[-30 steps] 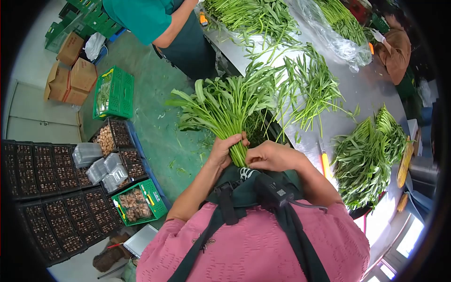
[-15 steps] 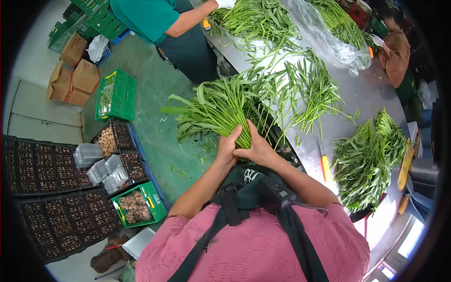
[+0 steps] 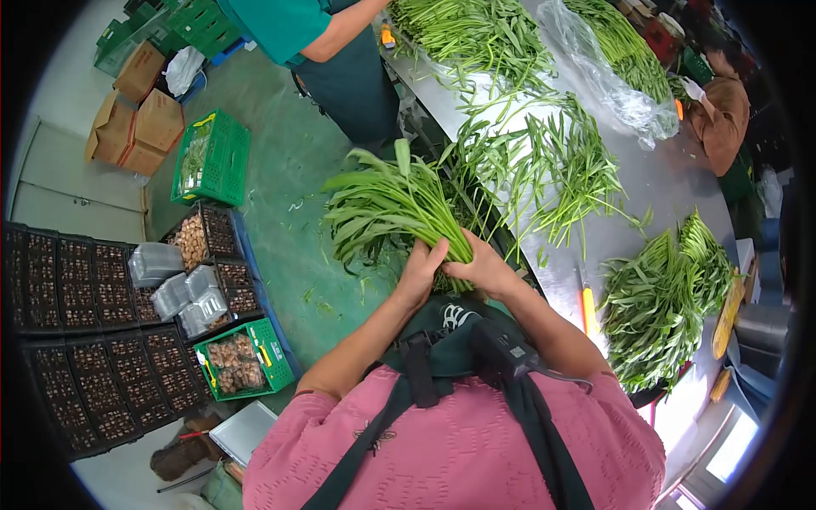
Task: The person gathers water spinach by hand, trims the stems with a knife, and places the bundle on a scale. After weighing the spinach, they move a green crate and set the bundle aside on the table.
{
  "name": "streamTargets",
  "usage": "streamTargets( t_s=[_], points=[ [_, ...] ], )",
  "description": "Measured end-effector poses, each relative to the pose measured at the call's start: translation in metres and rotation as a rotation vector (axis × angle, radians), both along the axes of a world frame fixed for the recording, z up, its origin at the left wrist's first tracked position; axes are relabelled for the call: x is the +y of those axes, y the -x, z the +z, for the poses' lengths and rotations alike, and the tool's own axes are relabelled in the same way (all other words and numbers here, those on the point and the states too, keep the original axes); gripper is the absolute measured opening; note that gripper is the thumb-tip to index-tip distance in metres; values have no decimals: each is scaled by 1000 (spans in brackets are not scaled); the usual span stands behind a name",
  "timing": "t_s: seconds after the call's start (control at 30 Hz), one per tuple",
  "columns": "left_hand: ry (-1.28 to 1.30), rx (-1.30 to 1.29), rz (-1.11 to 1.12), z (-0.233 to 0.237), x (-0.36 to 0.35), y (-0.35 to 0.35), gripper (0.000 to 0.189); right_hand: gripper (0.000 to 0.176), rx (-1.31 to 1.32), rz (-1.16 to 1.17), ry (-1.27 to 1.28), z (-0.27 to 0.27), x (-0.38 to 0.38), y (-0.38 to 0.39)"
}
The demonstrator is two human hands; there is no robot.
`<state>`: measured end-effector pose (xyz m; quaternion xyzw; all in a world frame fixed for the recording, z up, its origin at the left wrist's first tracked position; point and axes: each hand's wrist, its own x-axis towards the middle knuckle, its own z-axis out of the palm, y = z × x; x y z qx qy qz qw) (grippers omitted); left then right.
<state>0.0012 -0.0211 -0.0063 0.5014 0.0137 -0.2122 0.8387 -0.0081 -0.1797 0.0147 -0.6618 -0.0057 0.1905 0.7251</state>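
A bunch of leafy greens [image 3: 395, 204] is held in front of my body, its leaves fanning up and left and its stem ends low at the right. My left hand [image 3: 420, 274] wraps the lower left side of the stems. On their right side, my right hand [image 3: 486, 268] grips the same stems near the cut ends. Loose stalks [image 3: 552, 161] lie scattered on the metal table [image 3: 629, 178] beyond. An orange-handled knife [image 3: 588, 308] rests on the table to the right of my right hand.
Stacked greens [image 3: 663, 297] lie at the table's right. A larger pile [image 3: 480, 38] and a plastic bag [image 3: 608, 81] are at the back. A person in teal [image 3: 348, 76] stands ahead; another in brown [image 3: 722, 115] is far right. Green crates [image 3: 223, 161] and black crates [image 3: 110, 382] are left.
The bunch has tilted a little and its leafy end has shifted right. Both my hands have moved slightly right and down, still around the stems. The teal-clad person's hand has left the view.
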Motion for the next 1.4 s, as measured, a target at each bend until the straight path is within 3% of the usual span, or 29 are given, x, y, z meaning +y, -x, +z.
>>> streamTargets(
  t_s=[0.07,0.2,0.3,0.43,0.57,0.63,0.67,0.73,0.83,0.87,0.93,0.97,1.0,1.07,1.13,1.2,1.27,1.33,1.37,1.4],
  points=[
    [-13,-10,-6,2,2,0,53,66,185,1,-135,2,-3,-1],
    [-100,-18,26,15,6,4,49,61,300,-23,-324,-11,-8,3],
    [-164,-15,34,10,13,7,43,52,481,91,-617,-19,-16,2],
    [-394,-228,13,5,26,6,36,47,555,85,-753,-23,-26,1],
    [-673,-389,-83,22,39,6,36,50,538,76,-693,-25,-35,-1],
    [-1059,-1024,-174,55,40,9,45,52,496,94,-628,-24,-39,-7],
    [-1057,-1024,-177,75,36,8,45,54,456,114,-564,-22,-41,-10],
    [-1300,-1476,-332,106,28,-2,58,57,443,139,-510,-6,-39,-16],
    [-1400,-1678,-450,104,18,-22,71,61,338,310,-222,0,-37,-22],
    [-1397,-1671,-458,102,18,-27,71,61,346,308,-226,4,-37,-20],
    [-1472,-1681,-722,98,16,-35,79,62,365,531,113,44,-35,-20],
    [-1370,-1577,-825,91,16,-37,90,61,337,662,316,70,-34,-26],
    [-1341,-1595,-838,88,15,-38,90,61,351,635,316,56,-33,-22],
    [-1017,-961,-1131,81,17,-39,102,59,49,741,134,14,-34,-14],
    [-945,-1023,-1053,65,20,-32,105,56,120,712,74,19,-32,-11],
    [-1059,-818,-1095,54,20,-28,105,53,332,723,-19,2,-31,-8],
    [-1088,-783,-1121,32,23,-24,100,52,354,659,-84,-4,-35,-3],
    [-1071,-594,-1056,25,23,-19,96,53,454,498,6,1,-44,-3],
    [-1022,-533,-995,24,25,-17,76,52,377,380,69,6,-55,4],
    [-1018,-533,-999,14,31,-15,76,50,334,273,91,15,-68,11]
  ],
)
